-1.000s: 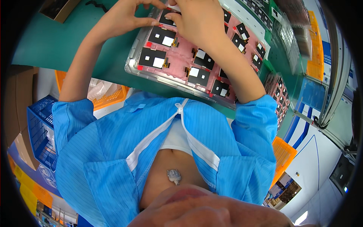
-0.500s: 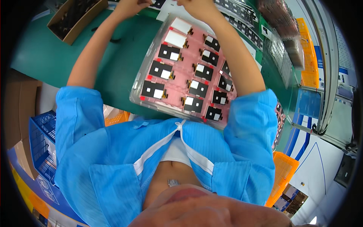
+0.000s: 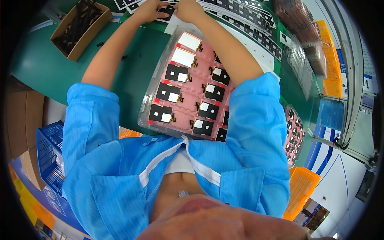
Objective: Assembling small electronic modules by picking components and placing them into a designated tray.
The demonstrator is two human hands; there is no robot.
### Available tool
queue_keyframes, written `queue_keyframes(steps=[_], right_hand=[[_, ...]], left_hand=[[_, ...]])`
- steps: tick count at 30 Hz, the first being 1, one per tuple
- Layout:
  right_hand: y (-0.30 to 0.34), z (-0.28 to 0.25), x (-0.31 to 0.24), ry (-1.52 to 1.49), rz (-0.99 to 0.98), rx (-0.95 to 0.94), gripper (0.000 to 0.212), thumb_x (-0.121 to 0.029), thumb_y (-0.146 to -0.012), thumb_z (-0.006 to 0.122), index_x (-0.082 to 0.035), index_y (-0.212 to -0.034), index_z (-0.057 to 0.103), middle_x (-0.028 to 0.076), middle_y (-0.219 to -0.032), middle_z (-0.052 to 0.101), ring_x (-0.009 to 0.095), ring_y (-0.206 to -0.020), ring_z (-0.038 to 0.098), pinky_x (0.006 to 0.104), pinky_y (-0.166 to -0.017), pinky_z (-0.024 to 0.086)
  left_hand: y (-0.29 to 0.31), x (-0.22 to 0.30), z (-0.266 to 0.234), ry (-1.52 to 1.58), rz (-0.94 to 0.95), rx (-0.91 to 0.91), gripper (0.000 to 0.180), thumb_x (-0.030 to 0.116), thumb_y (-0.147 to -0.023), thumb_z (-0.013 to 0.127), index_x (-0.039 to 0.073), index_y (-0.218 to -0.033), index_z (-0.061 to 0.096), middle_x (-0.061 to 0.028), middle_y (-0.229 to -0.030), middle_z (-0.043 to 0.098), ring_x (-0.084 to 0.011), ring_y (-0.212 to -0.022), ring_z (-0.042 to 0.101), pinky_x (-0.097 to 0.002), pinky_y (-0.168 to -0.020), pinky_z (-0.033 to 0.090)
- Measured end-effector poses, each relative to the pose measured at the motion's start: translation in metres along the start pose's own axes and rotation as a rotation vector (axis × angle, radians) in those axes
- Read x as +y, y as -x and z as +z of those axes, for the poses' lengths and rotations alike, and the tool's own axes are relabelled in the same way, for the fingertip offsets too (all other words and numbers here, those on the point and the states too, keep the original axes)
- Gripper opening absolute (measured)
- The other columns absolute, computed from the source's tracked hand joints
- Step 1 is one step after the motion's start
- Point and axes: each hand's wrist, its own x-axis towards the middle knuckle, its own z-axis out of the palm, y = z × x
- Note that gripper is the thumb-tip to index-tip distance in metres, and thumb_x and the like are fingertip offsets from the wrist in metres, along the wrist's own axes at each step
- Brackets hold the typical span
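At the far edge of the bench, my left hand (image 3: pixel 149 11) and my right hand (image 3: pixel 189 11) face each other. A thin black rectangular piece with white patches (image 3: pixel 165 13) lies between them. Both hands have their fingers bent in at its edges and look closed on it; the exact grip is too small to make out. Nearer my body sits a pink tray (image 3: pixel 191 91) with a clear rim. Rows of flat black parts (image 3: pixel 168 92) with white squares and gold connector tabs fill it. Two parts at its far left are plain white (image 3: pixel 183 57). My right forearm hides its right side.
A cardboard box (image 3: pixel 76 51) of dark strips stands at the far left on the green bench (image 3: pixel 44 68). Sheets of black-and-white stickers (image 3: pixel 256 34) fan out at the far right. Beyond them are stacked clear trays (image 3: pixel 296 60), and an orange basket (image 3: pixel 330 60). Another pink tray (image 3: pixel 294 136) lies right.
The view has shifted, so the tray and bench sit lower in the picture. My hands show more fully and have drawn closer together around the black piece.
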Motion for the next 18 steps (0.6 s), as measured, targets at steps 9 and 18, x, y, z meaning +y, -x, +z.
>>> queue_keyframes(steps=[9,18], right_hand=[[-0.009,-0.007,0.026,-0.433,0.203,0.013,0.028,-0.030,-0.074,0.078,-0.004,-0.082,0.079,0.020,-0.080,0.074,0.037,-0.074,0.072,0.0464,-0.071,0.057],[0.004,-0.009,-0.012,-0.467,0.223,-0.106,0.019,-0.017,-0.080,0.073,-0.003,-0.092,0.077,0.020,-0.090,0.074,0.032,-0.086,0.071,0.0430,-0.079,0.055]], left_hand=[[-0.018,0.006,0.007,0.218,-0.195,-0.084,0.063,0.022,-0.067,0.090,0.003,-0.123,0.070,-0.0162,-0.083,0.070,-0.0289,-0.074,0.067,-0.0407,-0.066,0.051],[0.015,0.034,-0.001,0.087,-0.317,0.168,0.069,0.029,-0.066,0.092,0.016,-0.129,0.067,-0.0149,-0.104,0.067,-0.0339,-0.099,0.067,-0.0453,-0.085,0.054]])
